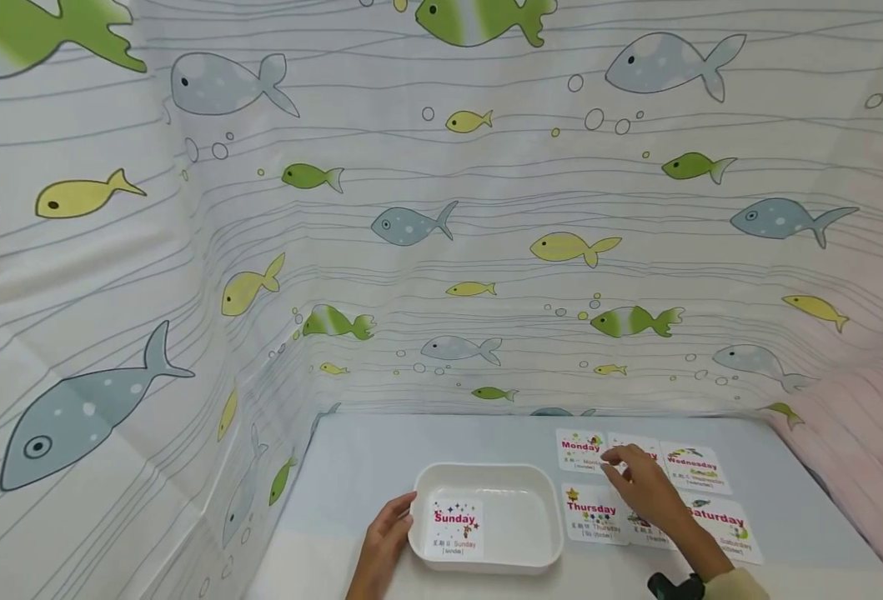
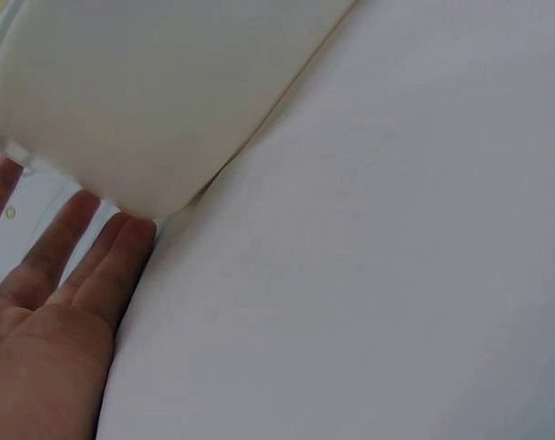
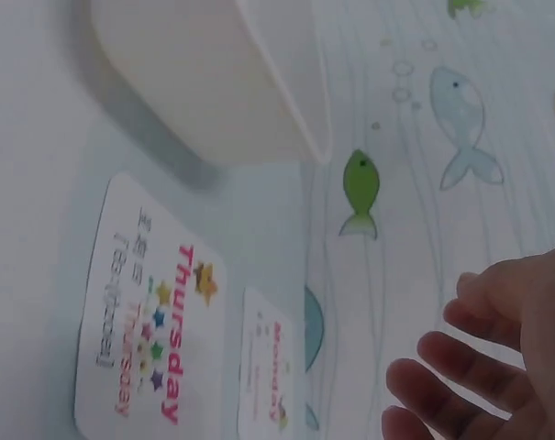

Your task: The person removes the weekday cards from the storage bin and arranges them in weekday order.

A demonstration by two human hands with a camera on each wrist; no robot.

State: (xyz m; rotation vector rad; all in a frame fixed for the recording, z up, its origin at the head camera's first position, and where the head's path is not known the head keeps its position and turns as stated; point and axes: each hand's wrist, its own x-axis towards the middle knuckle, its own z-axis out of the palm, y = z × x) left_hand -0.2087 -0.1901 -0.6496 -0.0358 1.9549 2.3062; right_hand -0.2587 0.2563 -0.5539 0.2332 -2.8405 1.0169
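Note:
A white plastic tray (image 1: 519, 521) stands on the table with the Sunday card (image 1: 454, 529) lying inside it at the left. My left hand (image 1: 383, 542) touches the tray's left side with its fingertips; in the left wrist view the fingers (image 2: 121, 261) look nearly straight against the tray wall. My right hand (image 1: 642, 483) hovers over the cards right of the tray, fingers loosely bent and holding nothing. It partly hides two cards in the middle column. Around it lie the Monday card (image 1: 580, 450), Wednesday card (image 1: 692, 467), Thursday card (image 1: 591, 510) and Saturday card (image 1: 726, 529).
The cards lie in two rows close to the tray's right side. A fish-patterned sheet (image 1: 516, 283) hangs behind and beside the pale table (image 1: 381, 442). A dark device (image 1: 675, 586) sits on the right wrist.

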